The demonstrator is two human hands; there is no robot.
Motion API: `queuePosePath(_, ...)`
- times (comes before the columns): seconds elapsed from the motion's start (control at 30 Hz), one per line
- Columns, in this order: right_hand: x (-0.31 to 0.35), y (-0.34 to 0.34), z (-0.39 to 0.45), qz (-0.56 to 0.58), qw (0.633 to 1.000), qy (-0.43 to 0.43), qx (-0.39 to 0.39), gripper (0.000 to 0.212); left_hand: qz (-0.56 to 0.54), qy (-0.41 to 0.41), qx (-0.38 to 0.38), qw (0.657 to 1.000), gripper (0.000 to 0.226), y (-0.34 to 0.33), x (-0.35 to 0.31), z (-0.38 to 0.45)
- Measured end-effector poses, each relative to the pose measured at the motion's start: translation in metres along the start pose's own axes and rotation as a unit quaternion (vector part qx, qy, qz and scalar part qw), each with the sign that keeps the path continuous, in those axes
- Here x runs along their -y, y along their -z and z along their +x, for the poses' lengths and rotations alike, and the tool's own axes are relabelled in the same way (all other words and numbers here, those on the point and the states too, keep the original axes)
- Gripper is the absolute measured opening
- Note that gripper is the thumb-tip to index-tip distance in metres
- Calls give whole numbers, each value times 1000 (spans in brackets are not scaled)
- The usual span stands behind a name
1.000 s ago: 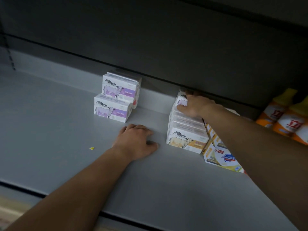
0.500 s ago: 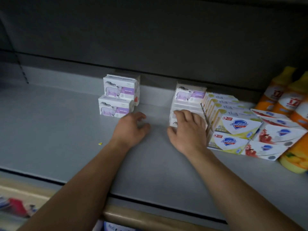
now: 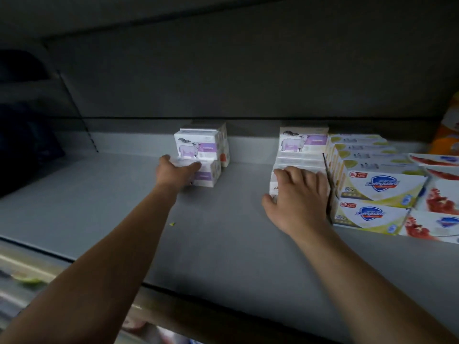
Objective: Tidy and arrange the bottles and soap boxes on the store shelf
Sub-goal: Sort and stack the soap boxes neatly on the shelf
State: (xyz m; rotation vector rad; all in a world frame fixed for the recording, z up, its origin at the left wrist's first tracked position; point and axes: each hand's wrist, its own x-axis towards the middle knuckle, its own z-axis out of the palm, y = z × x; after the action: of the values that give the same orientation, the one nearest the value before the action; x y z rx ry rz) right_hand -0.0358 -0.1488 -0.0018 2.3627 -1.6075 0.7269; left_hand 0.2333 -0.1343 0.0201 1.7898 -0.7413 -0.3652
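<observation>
On the grey shelf (image 3: 223, 244) two white soap boxes with purple labels stand near the back wall, an upper box (image 3: 196, 147) behind a lower box (image 3: 208, 175). My left hand (image 3: 177, 170) grips the lower box from its left front, fingers over its top. To the right runs a row of white soap boxes (image 3: 301, 142), reaching back to the wall. My right hand (image 3: 300, 197) covers the row's front box, with fingers curled over its top and the thumb on its left side. The front box is mostly hidden.
Yellow-and-white Safeguard boxes (image 3: 380, 184) are stacked right beside the row, with red-printed boxes (image 3: 442, 199) further right. An orange bottle (image 3: 447, 135) stands at the far right edge. A small yellow scrap (image 3: 172, 223) lies on the shelf. A shelf bracket (image 3: 77, 112) rises at the left.
My left hand has left the shelf surface and reached back to take hold of the lower purple box. My right hand came forward from the row's rear to its front box.
</observation>
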Motion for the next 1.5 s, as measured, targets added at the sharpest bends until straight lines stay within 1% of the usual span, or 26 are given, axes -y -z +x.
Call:
queuePosePath(0.07, -2, 0, -1, 2, 1000, 5, -4, 57, -28, 24, 39, 999, 106, -4, 2, 8)
queuePosePath(0.13, -2, 1, -1, 6, 1000, 6, -10, 56, -22, 24, 54, 998, 114, -7, 5, 17)
queuePosePath(0.23, -2, 1, 0, 5, 1000, 7, -14, 54, 6, 14, 50, 999, 112, -8, 11, 26)
queuePosePath(0.27, -2, 1, -1, 7, 1000, 6, -18, 52, 27, 6, 40, 999, 107, -8, 12, 26)
queuePosePath(0.37, -2, 1, -1, 15, 999, 2, -31, 49, 124, -27, 4, 992, 72, -4, 15, 20)
queuePosePath(0.4, -2, 2, -1, 18, 999, 1, -30, 49, 142, -32, 1, 989, 67, -2, 17, 17)
queuePosePath(0.5, -2, 3, -1, 20, 1000, 3, -18, 51, 158, -51, -6, 986, 54, 6, 21, 2)
queuePosePath(0.63, -2, 7, -2, 21, 1000, 6, 1, 54, 156, -147, -21, 977, 33, 15, 13, -27)
queuePosePath(0.7, -1, 10, -1, 28, 1000, 11, -2, 55, 132, -188, -5, 973, 24, 16, 3, -42)
queuePosePath(0.73, 0, 12, 0, 44, 999, 18, -12, 55, 101, -196, 11, 975, 21, 14, -2, -49)
queuePosePath(0.77, 0, 14, 0, 78, 996, 30, -28, 57, 53, -187, 31, 980, 18, 12, -8, -57)
queuePosePath(0.8, 1, 16, 1, 130, 989, 48, -46, 61, -12, -160, 56, 985, 16, 9, -13, -65)
queuePosePath(0.83, 2, 18, 1, 188, 978, 70, -58, 66, -82, -118, 88, 986, 16, 5, -17, -71)
queuePosePath(0.87, 2, 19, 0, 236, 965, 96, -58, 72, -150, -74, 125, 978, 17, 2, -21, -77)
queuePosePath(0.93, 3, 21, -2, 301, 944, 134, -31, 84, -238, -14, 194, 952, 20, -4, -22, -85)
queuePosePath(1.0, 1, 22, -2, 364, 920, 147, -10, 87, -303, 12, 242, 922, 22, -8, -20, -91)
queuePosePath(1.1, -6, 26, 0, 432, 889, 151, 9, 82, -370, 41, 287, 883, 29, -9, -17, -96)
queuePosePath(1.2, -8, 32, -3, 479, 866, 128, 60, 79, -381, 60, 332, 861, 36, -5, -15, -100)
queuePosePath(1.27, -5, 33, -5, 499, 858, 109, 54, 71, -358, 85, 343, 864, 47, -2, -16, -103)
queuePosePath(1.33, -3, 33, -7, 516, 853, 78, 29, 58, -343, 93, 357, 864, 56, -1, -17, -105)
queuePosePath(1.43, -4, 32, -5, 501, 865, 9, -5, 37, -325, 61, 390, 860, 71, -4, -17, -107)
queuePosePath(1.47, -6, 32, -5, 486, 874, -9, -6, 35, -310, 50, 396, 863, 73, -5, -16, -108)
queuePosePath(1.5, -7, 32, -5, 474, 880, -22, -4, 39, -295, 43, 398, 868, 75, -6, -15, -109)
